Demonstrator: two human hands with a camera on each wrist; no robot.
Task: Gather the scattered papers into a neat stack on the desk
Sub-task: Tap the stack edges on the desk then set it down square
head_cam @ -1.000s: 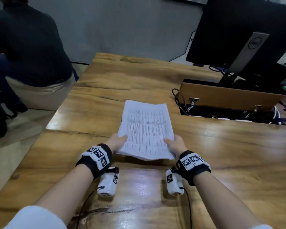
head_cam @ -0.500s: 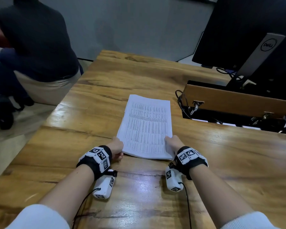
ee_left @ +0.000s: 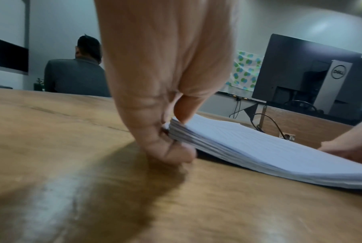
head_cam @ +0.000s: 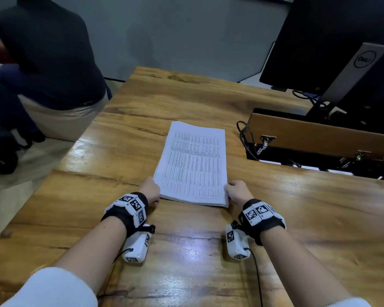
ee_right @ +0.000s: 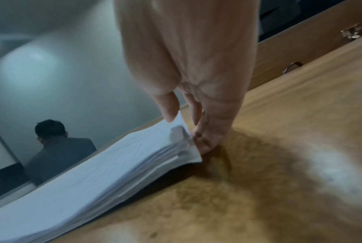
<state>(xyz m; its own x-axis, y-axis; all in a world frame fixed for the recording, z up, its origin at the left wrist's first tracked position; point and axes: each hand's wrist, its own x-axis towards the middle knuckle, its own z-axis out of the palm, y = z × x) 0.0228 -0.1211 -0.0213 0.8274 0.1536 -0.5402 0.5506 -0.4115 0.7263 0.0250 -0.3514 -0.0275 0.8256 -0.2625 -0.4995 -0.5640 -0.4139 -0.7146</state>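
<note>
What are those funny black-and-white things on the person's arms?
Each wrist wears a black band with white square tiles carrying black checker-like codes; the other band matches. Under each hangs a small white box with a thin black cable. White sleeves cover the upper forearms.

- Bare desk [head_cam: 124,138] runs to the left of the stack [head_cam: 193,165] as far as the desk edge; a hand could pass there.
- Beyond the stack, open wood reaches the far edge.
- Right of the stack, a raised wooden flap [head_cam: 315,138] stands over a dark cable well [head_cam: 297,158], with a looped cable [head_cam: 244,134] at its near corner.
- A monitor [head_cam: 333,41] rises behind the flap.
- Near the camera, bare wood lies between the forearms.
- A seated person [head_cam: 47,54] is off the left edge.
</note>
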